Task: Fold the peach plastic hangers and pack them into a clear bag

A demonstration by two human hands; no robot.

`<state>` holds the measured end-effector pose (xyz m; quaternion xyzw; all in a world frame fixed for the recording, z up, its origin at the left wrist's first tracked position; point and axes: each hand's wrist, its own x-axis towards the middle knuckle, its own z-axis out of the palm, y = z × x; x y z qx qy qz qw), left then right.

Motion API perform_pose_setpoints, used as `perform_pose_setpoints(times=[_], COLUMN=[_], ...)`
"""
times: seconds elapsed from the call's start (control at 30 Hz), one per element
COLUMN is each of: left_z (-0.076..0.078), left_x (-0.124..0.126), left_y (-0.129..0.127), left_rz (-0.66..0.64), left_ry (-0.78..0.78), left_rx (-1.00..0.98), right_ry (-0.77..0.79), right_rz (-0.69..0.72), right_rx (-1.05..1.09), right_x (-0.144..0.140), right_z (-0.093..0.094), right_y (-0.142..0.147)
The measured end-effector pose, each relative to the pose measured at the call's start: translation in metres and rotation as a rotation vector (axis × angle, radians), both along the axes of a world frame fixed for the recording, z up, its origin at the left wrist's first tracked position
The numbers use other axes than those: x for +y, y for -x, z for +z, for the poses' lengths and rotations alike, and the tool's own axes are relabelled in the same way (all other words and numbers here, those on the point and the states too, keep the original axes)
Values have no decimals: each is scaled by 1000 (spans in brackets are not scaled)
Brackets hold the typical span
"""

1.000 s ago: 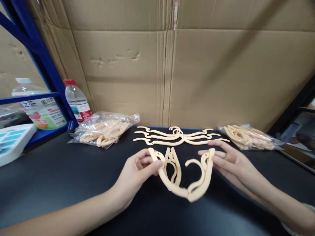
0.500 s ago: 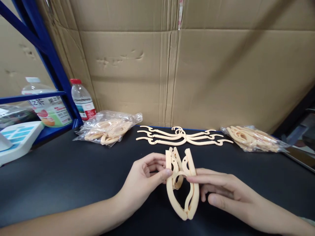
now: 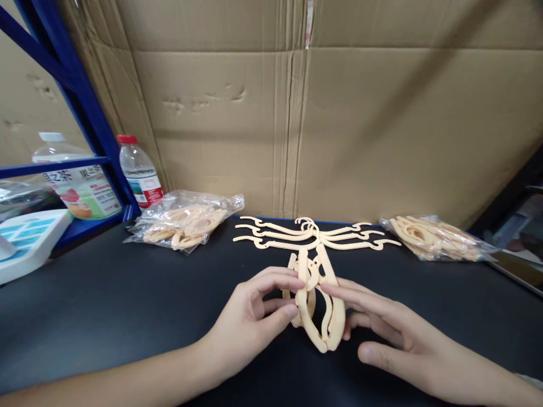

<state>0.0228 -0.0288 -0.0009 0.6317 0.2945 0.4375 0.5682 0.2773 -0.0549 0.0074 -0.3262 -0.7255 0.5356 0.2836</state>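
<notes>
A beige folding hanger [image 3: 336,316], its two arms folded close together, stands upright over the black table between my hands. My left hand [image 3: 250,316] pinches its left arm between thumb and fingers. Behind it, a second folded hanger [image 3: 287,288] shows beside my left fingers, partly hidden. My right hand [image 3: 394,328] has its index finger laid across the front of the right arm, with other fingers beside that arm's outer edge. The right thumb is spread away from the hanger. Several unfolded hangers [image 3: 284,245] lie spread out just beyond, their hooks bunched in the middle.
Clear plastic bags of folded hangers lie at the back left [image 3: 182,223] and back right [image 3: 432,237]. A red-capped bottle [image 3: 139,175] stands by the blue shelf frame [image 3: 91,124]. Cardboard [image 3: 220,135] walls off the back of the black table [image 3: 127,316].
The front hanger has shifted up and away from me, and its left arm has moved right, closer to the right arm. My left fingertips now show on its front.
</notes>
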Motion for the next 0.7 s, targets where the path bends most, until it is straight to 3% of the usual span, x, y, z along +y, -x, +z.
perform_pose_setpoints(times=[0.43, 0.7], left_z=[0, 3], left_x=[0, -5], left_y=[1, 0], left_rz=[19, -100], left_ry=[15, 9], left_rx=[-46, -54], right_ry=[-37, -111], right_rz=[25, -6], right_rx=[-25, -157], right_x=[3, 0], right_z=[1, 4], right_y=[-2, -7])
